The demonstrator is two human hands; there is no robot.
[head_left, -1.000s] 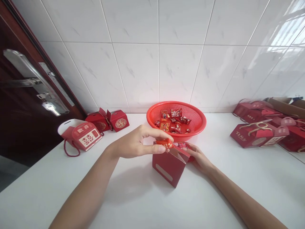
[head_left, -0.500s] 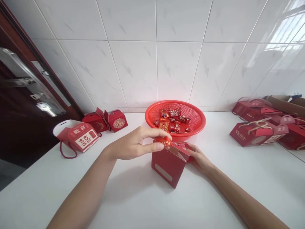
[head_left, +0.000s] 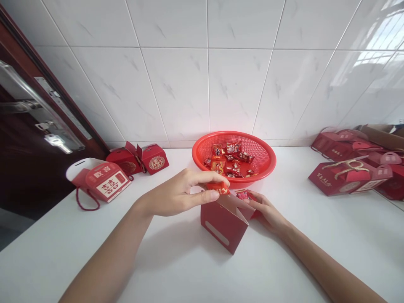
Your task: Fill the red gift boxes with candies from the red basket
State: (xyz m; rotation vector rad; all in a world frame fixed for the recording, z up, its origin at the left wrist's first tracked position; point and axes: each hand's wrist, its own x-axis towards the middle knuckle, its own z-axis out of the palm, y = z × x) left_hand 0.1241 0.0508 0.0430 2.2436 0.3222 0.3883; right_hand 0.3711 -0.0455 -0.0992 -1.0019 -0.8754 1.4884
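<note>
A candy in a shiny red and gold wrapper [head_left: 222, 189] is pinched between the thumb and fingers of my left hand [head_left: 183, 193], just over the top of an open red gift box [head_left: 222, 229]. The box stands tilted on the white table, its raised flaps apart. At the box's far right side, my right hand [head_left: 265, 210] is closed, its fingertips at a pinkish-red wrapped candy [head_left: 242, 195]; the box hides part of its grip. Right behind both hands sits a red plastic basket [head_left: 267, 168] with several wrapped candies [head_left: 232, 167] inside.
A red box with a rope handle [head_left: 109, 183] and smaller red boxes [head_left: 154, 160] stand at the left, near a dark door with keys [head_left: 58, 143]. More red boxes [head_left: 342, 176] are piled at the right. A tiled wall [head_left: 176, 97] rises behind the table.
My left hand, with its candy, has shifted slightly right and down over the box. More of the pinkish-red candy shows at my right fingertips. The view has moved slightly.
</note>
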